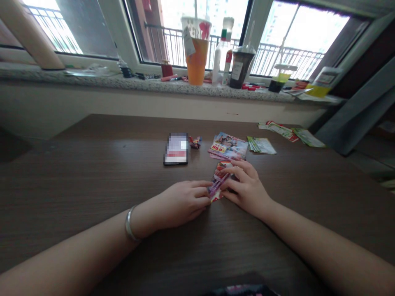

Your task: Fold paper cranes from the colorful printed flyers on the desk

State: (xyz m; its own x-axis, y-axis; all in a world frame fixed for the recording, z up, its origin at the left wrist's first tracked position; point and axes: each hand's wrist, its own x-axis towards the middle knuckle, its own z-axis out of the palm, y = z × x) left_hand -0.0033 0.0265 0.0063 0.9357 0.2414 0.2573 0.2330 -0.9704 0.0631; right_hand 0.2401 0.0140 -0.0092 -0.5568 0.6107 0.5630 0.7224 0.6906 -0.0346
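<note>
A phone (176,149), its screen pixelated, is laid on the table (77,164) toward the far edge, and a small wrapped item (195,142) is set just beside it on the right. Beyond that edge, a speckled windowsill (148,84) is lined with containers. Near its left end a thick pale pipe (29,33) is seen. Along its middle are stood a small red bottle (167,69), a tall cup of orange drink (196,57), a clear bottle (217,59) and a dark cup (241,68). Toward its right end, a two-toned cup (280,78) and a container of yellow liquid (324,82) are placed. Past the table's far right corner, grey cloth (361,111) is hung.
</note>
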